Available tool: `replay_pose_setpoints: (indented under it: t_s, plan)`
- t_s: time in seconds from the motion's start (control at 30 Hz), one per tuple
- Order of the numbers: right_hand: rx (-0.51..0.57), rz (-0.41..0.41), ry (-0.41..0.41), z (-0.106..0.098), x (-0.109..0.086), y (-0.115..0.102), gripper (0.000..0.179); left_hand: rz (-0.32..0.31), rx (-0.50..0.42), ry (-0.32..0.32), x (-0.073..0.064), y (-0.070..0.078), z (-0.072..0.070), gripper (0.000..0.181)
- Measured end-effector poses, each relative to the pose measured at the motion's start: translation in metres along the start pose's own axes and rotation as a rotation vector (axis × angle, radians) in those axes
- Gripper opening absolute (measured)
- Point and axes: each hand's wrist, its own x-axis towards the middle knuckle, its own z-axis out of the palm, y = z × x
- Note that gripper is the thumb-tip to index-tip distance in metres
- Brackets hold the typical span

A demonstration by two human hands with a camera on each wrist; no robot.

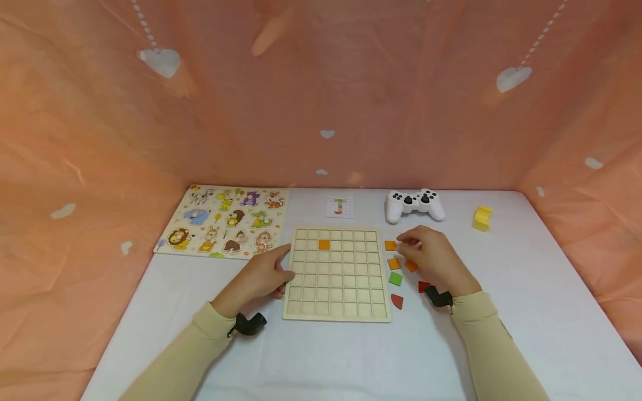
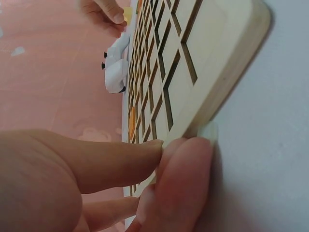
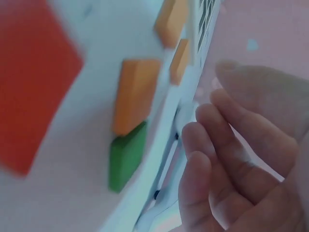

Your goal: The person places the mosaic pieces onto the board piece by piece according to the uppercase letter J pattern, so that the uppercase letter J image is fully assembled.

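Note:
My left hand (image 1: 263, 275) grips the left edge of a pale wooden grid board (image 1: 337, 321), thumb on top and fingers against its side in the left wrist view. One orange square tile (image 1: 324, 244) sits in a cell near the board's top. Off the board's right side, my right hand (image 1: 432, 257) hovers over loose tiles with fingers loosely bent, nothing between them. Nearest its fingertips is an orange tile (image 1: 390, 245). Below are two more orange tiles, a green tile (image 1: 395, 278) and two red pieces. Another green tile (image 3: 128, 159), hidden in the head view, shows in the right wrist view.
A card (image 1: 339, 207) with a coloured J-shaped pattern lies behind the board. A white game controller (image 1: 414, 205) and a yellow block (image 1: 482, 218) are at the back right. An animal puzzle board (image 1: 220, 223) lies at the back left. Peach cloth (image 1: 321, 100) surrounds the table.

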Motion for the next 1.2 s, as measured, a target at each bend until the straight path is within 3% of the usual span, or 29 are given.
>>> replay_pose_setpoints:
  t_s: [0.4,0.67,1.2]
  plan:
    - [-0.016,0.01,-0.032,-0.012,-0.012,0.019,0.029,0.001,0.015,0.017,-0.001,0.003,0.003,0.079]
    - [-0.053,0.058,-0.062,-0.017,-0.027,0.028,0.027,-0.001,0.017,0.017,-0.002,0.005,0.002,0.079]
    - [-0.041,-0.019,-0.114,-0.007,-0.022,0.023,0.027,-0.009,0.005,0.016,-0.004,0.002,0.0,0.079]
